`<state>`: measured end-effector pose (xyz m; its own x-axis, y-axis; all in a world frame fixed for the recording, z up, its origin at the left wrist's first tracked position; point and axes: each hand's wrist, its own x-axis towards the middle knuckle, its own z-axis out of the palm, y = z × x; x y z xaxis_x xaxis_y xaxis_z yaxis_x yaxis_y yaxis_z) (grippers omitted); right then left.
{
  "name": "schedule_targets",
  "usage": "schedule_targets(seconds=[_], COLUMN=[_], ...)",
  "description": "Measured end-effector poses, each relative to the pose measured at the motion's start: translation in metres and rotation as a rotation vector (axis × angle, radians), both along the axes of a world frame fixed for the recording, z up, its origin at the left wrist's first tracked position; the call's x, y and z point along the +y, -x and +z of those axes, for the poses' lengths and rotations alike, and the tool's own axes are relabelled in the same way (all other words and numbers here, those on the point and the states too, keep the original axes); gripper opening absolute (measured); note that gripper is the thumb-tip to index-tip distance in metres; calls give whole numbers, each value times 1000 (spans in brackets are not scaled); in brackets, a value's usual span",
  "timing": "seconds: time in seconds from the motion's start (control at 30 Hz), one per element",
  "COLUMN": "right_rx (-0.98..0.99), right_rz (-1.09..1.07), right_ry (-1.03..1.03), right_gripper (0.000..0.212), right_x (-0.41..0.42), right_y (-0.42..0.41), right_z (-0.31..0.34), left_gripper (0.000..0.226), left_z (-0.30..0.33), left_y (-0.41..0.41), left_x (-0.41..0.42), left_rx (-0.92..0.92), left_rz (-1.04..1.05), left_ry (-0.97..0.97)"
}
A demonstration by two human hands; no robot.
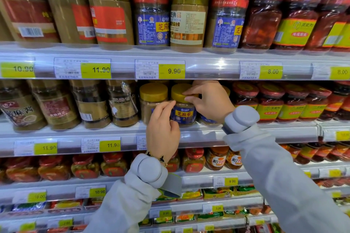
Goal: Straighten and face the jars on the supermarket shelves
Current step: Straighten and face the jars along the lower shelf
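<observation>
Head view shows two grey sleeves reaching up to the middle shelf (pixel 198 134), where the left hand (pixel 162 128) curls its fingers against the side of a yellow-lidded jar (pixel 182 113) with a blue label standing at the shelf's front edge. The right hand (pixel 210 100) pinches that jar's lid (pixel 179 92) from above. A second yellow-lidded jar (pixel 152 100) stands just beside it, red-lidded jars (pixel 270 102) farther right.

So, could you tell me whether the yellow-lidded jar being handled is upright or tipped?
Upright: the sesame paste jar stands on the shelf, yellow lid on top, label facing out, between both hands.
</observation>
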<state>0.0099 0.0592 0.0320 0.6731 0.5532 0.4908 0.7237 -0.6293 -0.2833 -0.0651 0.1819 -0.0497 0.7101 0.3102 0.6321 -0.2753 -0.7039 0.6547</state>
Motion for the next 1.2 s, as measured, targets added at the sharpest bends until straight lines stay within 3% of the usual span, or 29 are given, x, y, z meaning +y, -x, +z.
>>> schedule_targets(seconds=[1.2], right_rx=[19], right_rz=[90], right_ry=[-67], right_gripper=[17], right_x=[-11], right_y=[-6], right_z=[-1], left_gripper=[47], left_z=[8], left_y=[-3], left_x=[-14], left_rx=[67], left_rz=[40], left_ry=[107])
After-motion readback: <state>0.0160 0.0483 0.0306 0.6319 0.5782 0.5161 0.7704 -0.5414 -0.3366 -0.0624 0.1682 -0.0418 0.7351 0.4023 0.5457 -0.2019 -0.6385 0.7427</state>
